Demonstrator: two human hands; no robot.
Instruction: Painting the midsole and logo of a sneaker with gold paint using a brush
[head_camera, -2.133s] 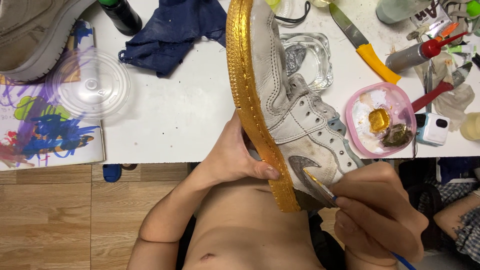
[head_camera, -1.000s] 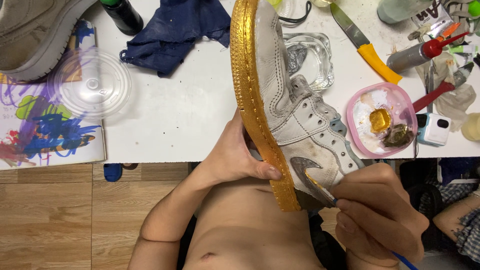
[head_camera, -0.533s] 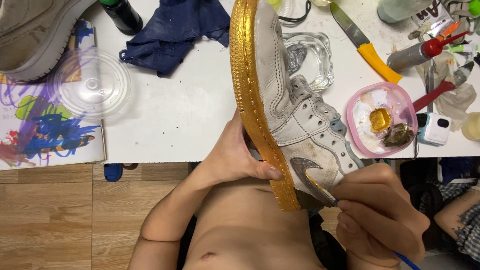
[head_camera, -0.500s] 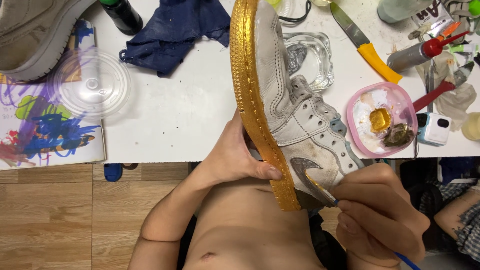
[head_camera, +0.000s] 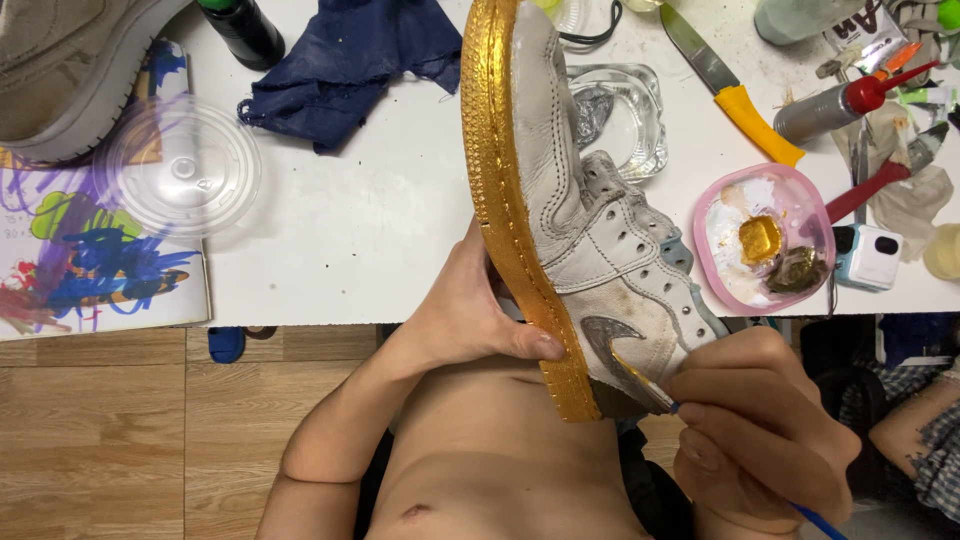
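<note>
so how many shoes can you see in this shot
2. A white sneaker with a gold-painted sole is held by the left hand while the right hand applies a brush. A tan shoe lies at the table's top-left corner, partly cropped. Others may be out of view.

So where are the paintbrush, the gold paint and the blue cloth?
paintbrush (head_camera: 640, 378), head view, on its gold-tipped bristles against the shoe.
gold paint (head_camera: 759, 239), head view, on the blob in the pink dish.
blue cloth (head_camera: 350, 60), head view, on its crumpled middle.
</note>
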